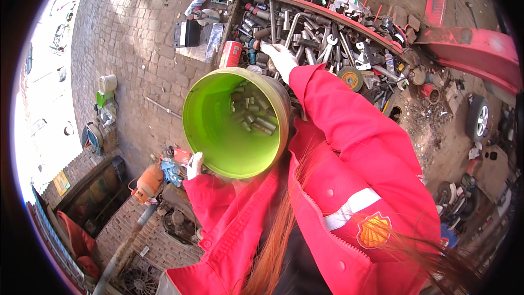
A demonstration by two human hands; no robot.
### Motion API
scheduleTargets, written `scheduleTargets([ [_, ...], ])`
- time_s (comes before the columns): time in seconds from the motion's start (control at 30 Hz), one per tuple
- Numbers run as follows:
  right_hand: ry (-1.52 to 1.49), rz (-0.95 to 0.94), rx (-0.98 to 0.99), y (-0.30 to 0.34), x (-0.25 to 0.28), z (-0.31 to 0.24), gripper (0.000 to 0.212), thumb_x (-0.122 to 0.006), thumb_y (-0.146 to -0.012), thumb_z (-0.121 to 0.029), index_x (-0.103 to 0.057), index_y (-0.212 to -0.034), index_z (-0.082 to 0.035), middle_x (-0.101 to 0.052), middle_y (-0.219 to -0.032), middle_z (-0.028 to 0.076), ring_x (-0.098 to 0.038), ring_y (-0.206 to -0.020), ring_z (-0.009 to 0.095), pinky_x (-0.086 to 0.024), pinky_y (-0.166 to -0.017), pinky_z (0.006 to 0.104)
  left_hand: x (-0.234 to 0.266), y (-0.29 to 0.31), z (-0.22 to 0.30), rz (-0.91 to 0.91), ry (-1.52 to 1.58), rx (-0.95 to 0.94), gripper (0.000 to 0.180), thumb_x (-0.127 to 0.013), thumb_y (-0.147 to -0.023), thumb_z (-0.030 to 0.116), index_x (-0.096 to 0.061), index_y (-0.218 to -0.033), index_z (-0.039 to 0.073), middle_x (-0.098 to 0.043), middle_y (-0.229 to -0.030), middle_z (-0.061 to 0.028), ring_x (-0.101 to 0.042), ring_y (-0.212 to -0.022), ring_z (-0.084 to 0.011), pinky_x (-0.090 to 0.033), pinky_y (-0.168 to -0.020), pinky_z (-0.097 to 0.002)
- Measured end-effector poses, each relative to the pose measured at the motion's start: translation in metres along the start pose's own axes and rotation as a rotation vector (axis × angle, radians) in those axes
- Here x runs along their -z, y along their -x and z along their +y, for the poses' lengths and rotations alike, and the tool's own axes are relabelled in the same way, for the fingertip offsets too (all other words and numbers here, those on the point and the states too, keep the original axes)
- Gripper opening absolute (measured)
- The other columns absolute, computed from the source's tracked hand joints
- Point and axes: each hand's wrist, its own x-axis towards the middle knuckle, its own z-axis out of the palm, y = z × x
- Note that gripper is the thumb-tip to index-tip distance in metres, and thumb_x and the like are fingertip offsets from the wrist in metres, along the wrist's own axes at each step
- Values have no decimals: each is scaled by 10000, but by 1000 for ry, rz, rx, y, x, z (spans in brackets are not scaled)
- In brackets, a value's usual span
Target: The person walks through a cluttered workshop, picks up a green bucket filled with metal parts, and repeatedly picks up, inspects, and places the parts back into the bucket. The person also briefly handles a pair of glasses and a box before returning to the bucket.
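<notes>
A green bucket (229,150) is tilted in front of my chest, its open mouth facing up toward me. Several grey metal sockets (252,112) lie together inside it against the wall. My left hand (195,165), in a white glove, is closed at the bucket's lower left rim. Beyond the bucket, my white-gloved right hand (281,61) reaches into a long metal tray (322,12) of sockets, wrenches and bars. Its fingers are drawn together among the sockets; whatever they hold is too small to make out. A red can (231,53) stands beside the tray, left of this hand.
Upright red rods and dark metal parts line the tray's far edge. A red metal beam (475,54) juts in at the right, above a car wheel (478,118). An orange gas cylinder (147,184) stands lower left. A black box (187,34) and bottle (196,3) sit left of the tray.
</notes>
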Motion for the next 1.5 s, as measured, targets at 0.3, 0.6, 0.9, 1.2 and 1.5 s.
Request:
scheduleTargets([
  [0.3,315,-75,370,-35,-33,10,647,-601,-876,-320,-444,-1432,-29,-487,-1398,174,-502,-1248,289,-384,-1060,357,21,-18,-23,-72,26,-59,317,-686,-894,311,-619,-1090,71,-641,-879,-56,-599,-637,-181,-506,-519,-310],
  [0.6,730,480,589,10,78,-3,524,-707,-861,-255,-549,-1327,-75,-547,-1363,132,-472,-1326,292,-377,-1125,385,23,-19,-17,-262,113,-16,297,-679,-892,341,-614,-1005,74,-574,-705,-35,-470,-477,-139,-368,-433,-278],
  [0.9,892,407,454,22,110,14,298,-631,-890,-165,-595,-1184,-135,-549,-1156,158,-593,-1060,358,-498,-921,443,24,-23,-9,-155,49,-34,281,-661,-905,364,-612,-969,94,-563,-688,-38,-477,-489,-141,-382,-447,-288],
  [1.2,860,395,459,26,101,20,341,-668,-858,-202,-626,-1187,-123,-581,-1173,131,-607,-1064,319,-484,-962,426,23,-23,20,-87,10,-93,265,-670,-905,352,-609,-961,101,-559,-694,-38,-478,-498,-145,-392,-453,-296],
  [1.5,1495,308,315,-32,126,-41,541,-661,-844,-296,-469,-1308,-94,-531,-1258,151,-603,-1132,343,-516,-915,505,57,-13,61,22,26,-195,249,-680,-905,340,-606,-952,107,-555,-700,-38,-479,-508,-150,-401,-460,-304],
])
